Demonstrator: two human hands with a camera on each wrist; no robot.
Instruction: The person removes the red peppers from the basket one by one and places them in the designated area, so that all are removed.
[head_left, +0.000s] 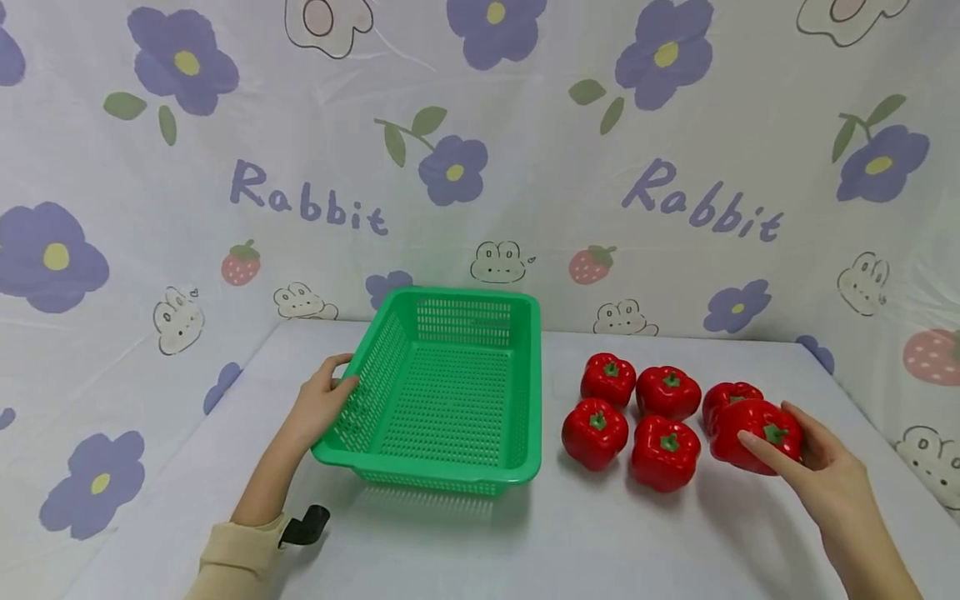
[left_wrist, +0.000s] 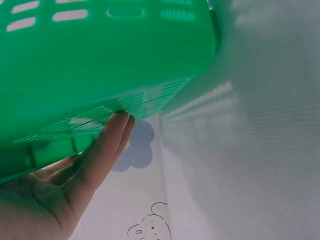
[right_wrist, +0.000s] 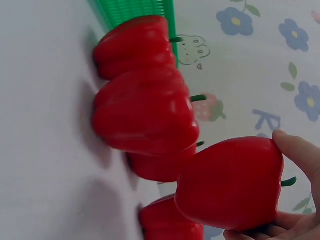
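the red pepper (head_left: 757, 433) at the right end of the cluster sits in the right hand (head_left: 821, 471), fingers curled round it, seemingly just off the bench (head_left: 615, 542); that grip looks shallow, so it could slip and knock the five other peppers (head_left: 630, 417) beside it; the left hand (head_left: 322, 404) holds the green basket (head_left: 450, 392) by its left rim, tilted, so it might tip; nothing lies in it.

Left hand (head_left: 324, 402) reaches forward, fingers (left_wrist: 102, 150) straight, thumb curled on top; right hand (head_left: 813, 467) stretches in, fingers cupped.
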